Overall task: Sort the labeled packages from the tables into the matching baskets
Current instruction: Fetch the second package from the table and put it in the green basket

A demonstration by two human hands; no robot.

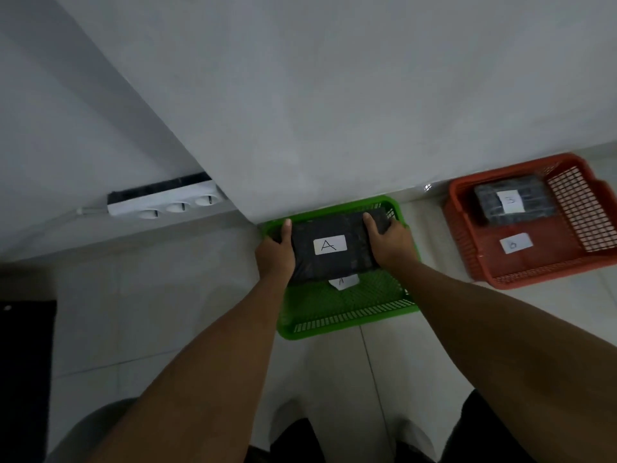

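A black wrapped package with a white label "A" (330, 246) is held over the far half of the green basket (350, 317) on the floor. My left hand (275, 250) grips its left end and my right hand (389, 242) grips its right end. A white tag marked "A" (344, 282) lies on the basket's bottom, partly hidden under the package. To the right stands a red basket (534, 279) with a "B" tag (515, 243) on its bottom and a dark package labelled "B" (512, 202) inside it.
Both baskets sit on pale floor tiles against a white wall (300, 111). A white power strip (163, 203) lies along the wall base at the left. A dark mat (25, 362) fills the lower left corner. My feet show at the bottom.
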